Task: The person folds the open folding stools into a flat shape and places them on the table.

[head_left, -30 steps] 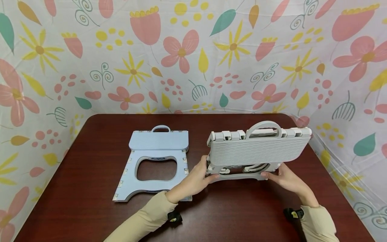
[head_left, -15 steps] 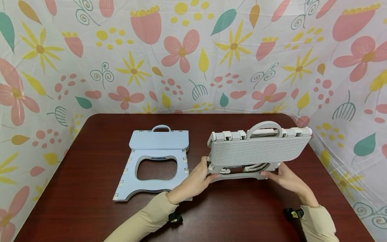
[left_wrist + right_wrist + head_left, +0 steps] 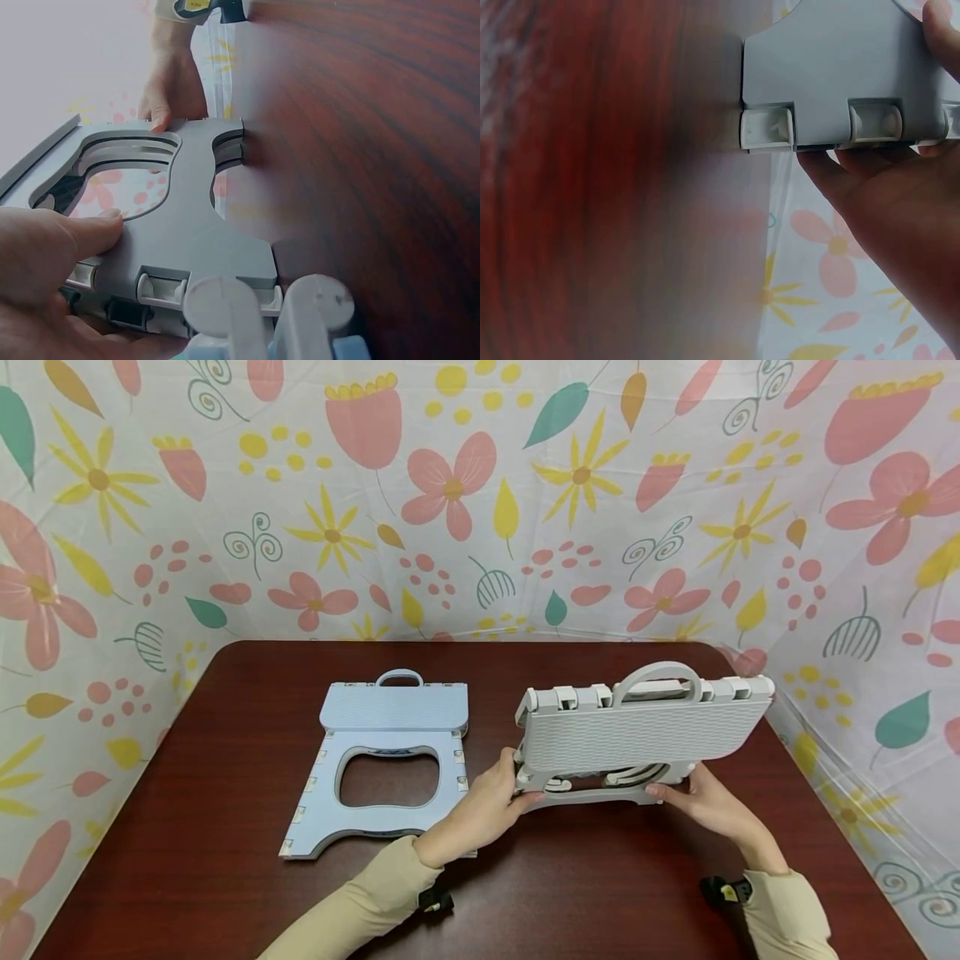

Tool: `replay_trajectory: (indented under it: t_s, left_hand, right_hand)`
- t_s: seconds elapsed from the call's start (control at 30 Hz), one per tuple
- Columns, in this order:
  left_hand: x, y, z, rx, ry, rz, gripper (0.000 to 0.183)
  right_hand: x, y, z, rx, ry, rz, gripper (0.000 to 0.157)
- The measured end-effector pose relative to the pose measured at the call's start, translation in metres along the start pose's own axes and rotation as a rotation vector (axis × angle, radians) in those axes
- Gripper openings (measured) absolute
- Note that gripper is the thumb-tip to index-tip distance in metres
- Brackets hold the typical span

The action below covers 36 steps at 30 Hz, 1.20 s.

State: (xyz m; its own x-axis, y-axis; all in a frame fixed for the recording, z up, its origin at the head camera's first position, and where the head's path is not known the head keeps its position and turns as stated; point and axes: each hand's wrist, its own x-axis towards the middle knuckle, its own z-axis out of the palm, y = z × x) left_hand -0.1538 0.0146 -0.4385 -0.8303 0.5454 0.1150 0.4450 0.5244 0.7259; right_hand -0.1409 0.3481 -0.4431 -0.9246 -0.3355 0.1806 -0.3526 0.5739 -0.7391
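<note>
A grey folding step stool (image 3: 637,731), folded with its carry handle on top, stands on edge at the right of the table in the head view. My left hand (image 3: 487,802) grips its left side, thumb over the near face and fingers behind the hinged edge. Opposite, my right hand (image 3: 708,802) holds the right side, its thumb on the front. The left wrist view shows the leg panel (image 3: 191,202) with its cut-out beside my left thumb. Hinge knuckles (image 3: 874,120) line the edge above my right fingers in the right wrist view.
A light blue folding step stool (image 3: 397,706) lies folded flat left of the grey one, close to my left forearm. The dark red-brown table (image 3: 225,827) backs onto a flower-print curtain (image 3: 450,568). Rounded pale ends (image 3: 319,300) show low in the left wrist view.
</note>
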Motion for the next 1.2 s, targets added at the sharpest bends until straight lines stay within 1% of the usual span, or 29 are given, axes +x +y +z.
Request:
replay_trajectory:
  t_s: [0.17, 0.3, 0.43, 0.73, 0.93, 1.2]
  left_hand:
    - [-0.0001, 0.001, -0.0013, 0.041, 0.017, 0.006, 0.05]
    - [-0.0001, 0.0008, -0.0007, 0.04, 0.028, 0.01, 0.049]
    - [0.0003, -0.0002, 0.0003, 0.03, 0.04, 0.009, 0.047]
    - [0.0003, -0.0006, 0.0008, 0.018, 0.065, 0.036, 0.044]
    - [0.0003, -0.0013, 0.0015, 0.035, 0.08, 0.051, 0.044]
    - [0.0003, -0.0008, 0.0008, 0.035, 0.08, 0.05, 0.044]
  right_hand:
    - [0.0004, -0.0015, 0.0008, -0.014, 0.016, 0.014, 0.055]
    - [0.0002, -0.002, 0.0012, -0.027, 0.017, 0.031, 0.054]
    - [0.0004, -0.0018, 0.0016, -0.025, 0.023, 0.029, 0.051]
    - [0.0021, -0.0021, 0.0016, -0.018, 0.041, 0.029, 0.06]
    - [0.0025, -0.0013, 0.002, -0.022, 0.049, 0.028, 0.052]
    - [0.0028, 0.0007, 0.0018, -0.021, 0.051, 0.021, 0.052]
